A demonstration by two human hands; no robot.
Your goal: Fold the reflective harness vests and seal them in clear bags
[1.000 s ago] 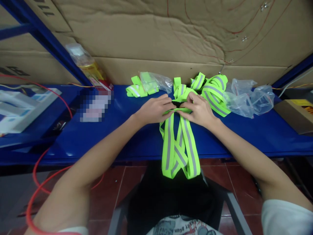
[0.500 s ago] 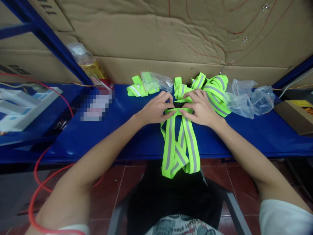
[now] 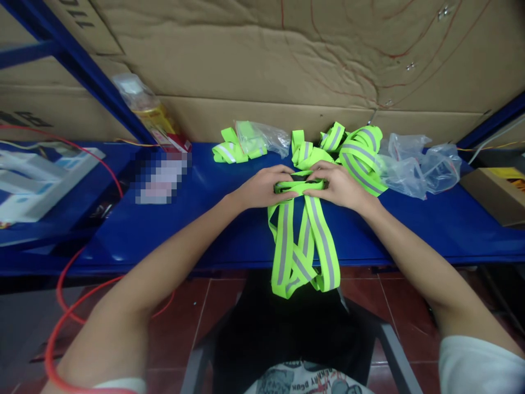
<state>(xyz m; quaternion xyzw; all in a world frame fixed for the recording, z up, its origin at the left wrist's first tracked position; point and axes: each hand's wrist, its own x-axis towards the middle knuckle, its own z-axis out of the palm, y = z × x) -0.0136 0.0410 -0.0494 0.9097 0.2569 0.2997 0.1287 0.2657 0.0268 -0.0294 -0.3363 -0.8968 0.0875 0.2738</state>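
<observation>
A neon yellow-green reflective strap (image 3: 283, 241) with a grey stripe hangs in loops over the table's front edge. My left hand (image 3: 264, 186) grips the folded upper band of this strap from the left, thumb in front and fingers behind. From the right, my right hand (image 3: 338, 185) pinches the same band, its thumb close to the left one. A dark part shows inside the fold between the hands; its kind is unclear. Just behind my right hand lies a pile of similar reflective straps (image 3: 361, 153).
Another folded strap (image 3: 229, 150) lies back left, partly under a clear plastic bag (image 3: 270, 137). Crumpled plastic bags (image 3: 430, 167) are at the right, near a cardboard box (image 3: 492, 197). A bottle (image 3: 150, 109) stands back left on the blue table (image 3: 213, 219). A red hose (image 3: 61, 323) loops at the left.
My fingers have closed further around the upper band, which is now gathered more tightly. The hanging right loop has swung slightly right.
</observation>
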